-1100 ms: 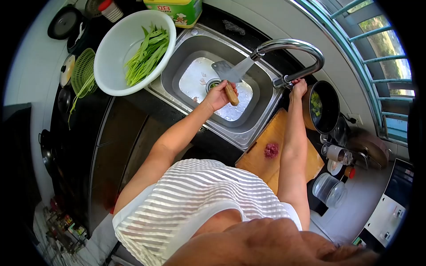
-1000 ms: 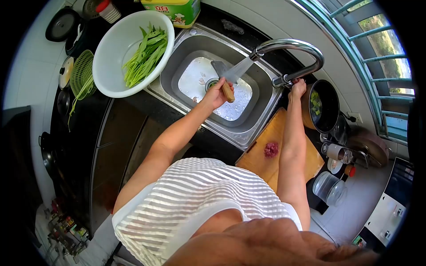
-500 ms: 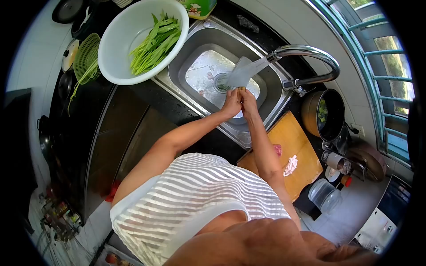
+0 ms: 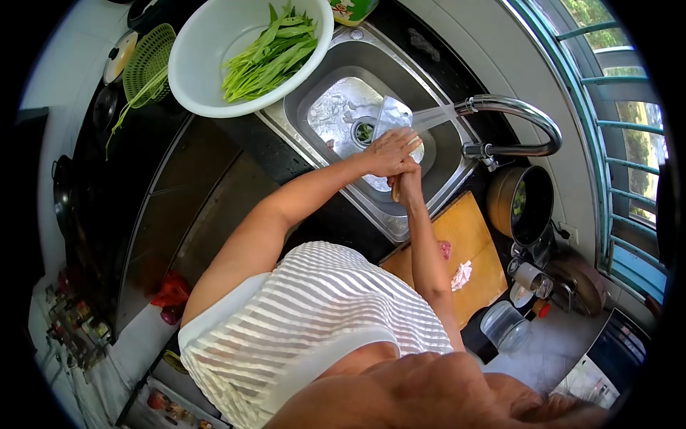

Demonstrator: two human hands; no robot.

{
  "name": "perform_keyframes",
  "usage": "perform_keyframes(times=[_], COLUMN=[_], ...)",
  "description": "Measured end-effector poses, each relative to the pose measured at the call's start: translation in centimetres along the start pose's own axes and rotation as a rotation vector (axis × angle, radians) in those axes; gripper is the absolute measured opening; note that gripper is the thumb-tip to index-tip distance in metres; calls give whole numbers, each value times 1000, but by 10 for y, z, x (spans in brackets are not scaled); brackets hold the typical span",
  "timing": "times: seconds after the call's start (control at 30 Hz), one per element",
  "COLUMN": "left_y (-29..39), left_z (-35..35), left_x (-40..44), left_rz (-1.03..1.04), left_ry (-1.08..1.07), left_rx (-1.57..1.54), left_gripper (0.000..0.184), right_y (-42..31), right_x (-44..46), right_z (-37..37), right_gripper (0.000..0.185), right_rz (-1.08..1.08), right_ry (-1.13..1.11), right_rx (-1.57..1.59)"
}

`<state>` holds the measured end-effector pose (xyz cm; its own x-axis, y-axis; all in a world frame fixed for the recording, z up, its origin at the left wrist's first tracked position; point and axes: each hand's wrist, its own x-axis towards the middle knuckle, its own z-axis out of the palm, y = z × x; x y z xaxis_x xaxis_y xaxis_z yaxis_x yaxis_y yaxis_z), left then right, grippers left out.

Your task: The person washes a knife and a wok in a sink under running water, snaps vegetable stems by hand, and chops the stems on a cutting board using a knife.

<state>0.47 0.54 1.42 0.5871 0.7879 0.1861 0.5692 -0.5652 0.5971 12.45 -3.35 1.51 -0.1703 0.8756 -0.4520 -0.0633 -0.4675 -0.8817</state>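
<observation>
A cleaver [image 4: 393, 115] is under the tap's stream, its broad wet blade pointing toward the back of the sink [image 4: 444, 152]. Its wooden handle end shows below my right hand [image 4: 409, 183], which is closed around the handle. My left hand [image 4: 390, 152] lies across the base of the blade, touching my right hand, its fingers curled over the far edge. My hands hide much of the handle and lower blade. Green scraps sit in the drain [image 4: 364, 131] beside the blade.
A white basin [image 4: 196, 68] of leafy greens [image 4: 275, 57] overlaps the sink's left rim. The curved tap [image 4: 522, 104] arches from the right. A cutting board [image 4: 475, 239] with meat [image 4: 461, 275] lies near my right forearm. A pot [image 4: 511, 204] stands beyond it.
My left hand has moved from beside the handle up over the blade's base and my right hand. The view has shifted a little; my right hand still holds the handle.
</observation>
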Motion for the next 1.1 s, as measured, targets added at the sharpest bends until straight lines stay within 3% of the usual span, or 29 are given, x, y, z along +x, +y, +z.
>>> perform_keyframes(times=[0.2,0.33,0.4,0.53,0.6,0.63,0.7,0.73,0.8,0.9,1.1], left_y=[-17,-34,-78,-90,-86,-67,-44,-31,-12,-22,-31], left_z=[-14,-32,-15,-16,-5,-2,-4,-5,-6,13,14], left_x=[10,26,25,13,9,1,-14,-19,-25,-26,-24], left_rz=[97,-88,-259,-421,-562,-731,-826,-820,-956,-956,-936], left_ry=[-19,-259,-73,-27,70,131,-65,-74,-57,-53,-6], left_rx=[28,200,267,163,-423,-934,-1364,-1364,-1529,-1505,-1489], left_gripper=[62,63,66,72,77,75,64,64,47,30,17], right_y=[-14,-8,-11,-11,-8,-10,-12,-11,-11,-11,-15], right_x=[-19,-27,-32,-27,-21,-19,-14,-12,-11,-13,-17], right_z=[4,-1,-5,-12,-13,-11,-10,-9,-8,-5,-7], right_gripper=[23,19,19,21,22,22,22,21,20,20,19], right_rz=[117,166,198,158,131,105,71,58,47,48,103], right_ry=[71,86,100,182,180,182,193,192,191,162,132], right_rx=[150,216,160,97,150,205,263,294,320,260,207])
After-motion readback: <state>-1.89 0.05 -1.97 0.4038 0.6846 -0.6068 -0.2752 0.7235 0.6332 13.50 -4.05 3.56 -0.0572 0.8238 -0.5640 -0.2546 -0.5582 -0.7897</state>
